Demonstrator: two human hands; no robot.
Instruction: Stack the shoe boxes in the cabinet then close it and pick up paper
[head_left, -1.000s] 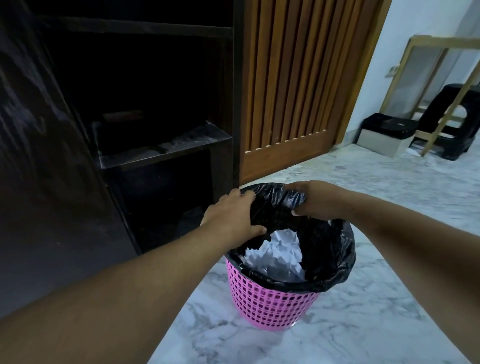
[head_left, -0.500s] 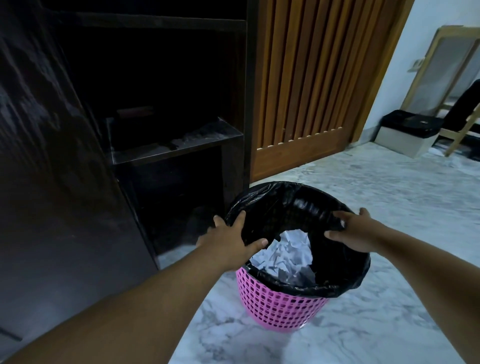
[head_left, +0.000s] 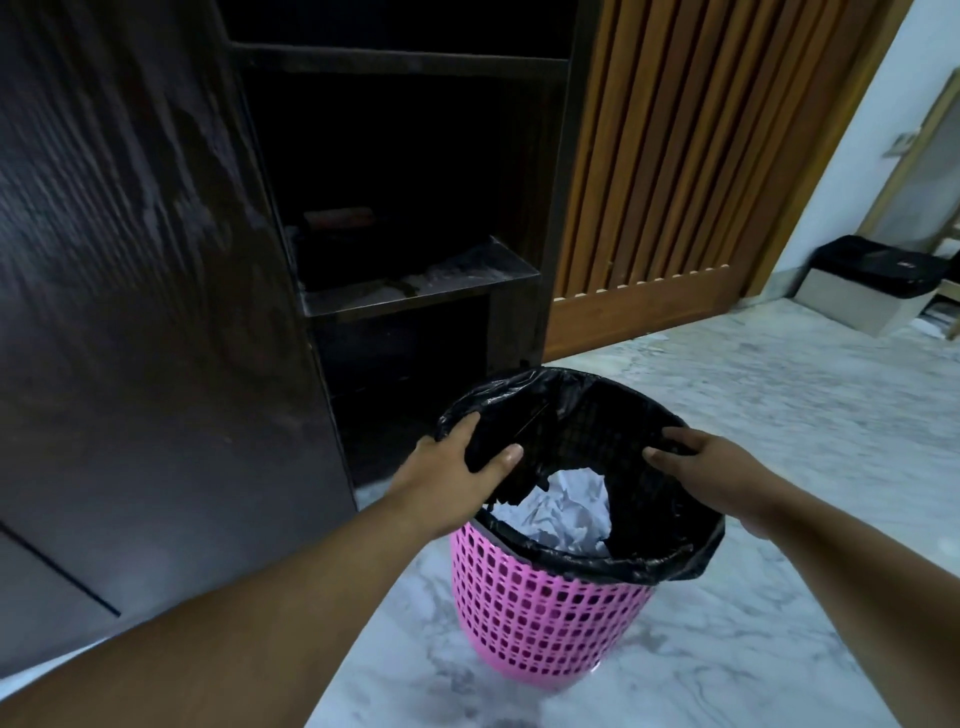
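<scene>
Marble floor (head_left: 779, 441) carries a pink lattice basket (head_left: 545, 618) lined with a black bag (head_left: 613, 415), which stands just in front of the open dark cabinet (head_left: 415, 208). The cabinet's door (head_left: 130, 312) swings out at the left, and its dusty lower shelf (head_left: 415, 286) holds a dim reddish shape at the back (too dark to identify). No shoe boxes can be made out in the shadowed compartments. A slatted wooden panel (head_left: 675, 156) rises beside the cabinet on the right, and a pale box with a black top (head_left: 872, 291) sits near the floor's far right edge, cut off by the frame.

Crumpled white paper (head_left: 561, 509) lies inside the basket, partly hidden under loose folds of the bag. The left hand (head_left: 457, 467) pinches the bag's near-left edge, thumb inside and fingers over the rim. The right hand (head_left: 711, 467) rests on the bag's right side with fingers curled into the plastic, gripping it. The paper lies below and between both hands, touched by neither.
</scene>
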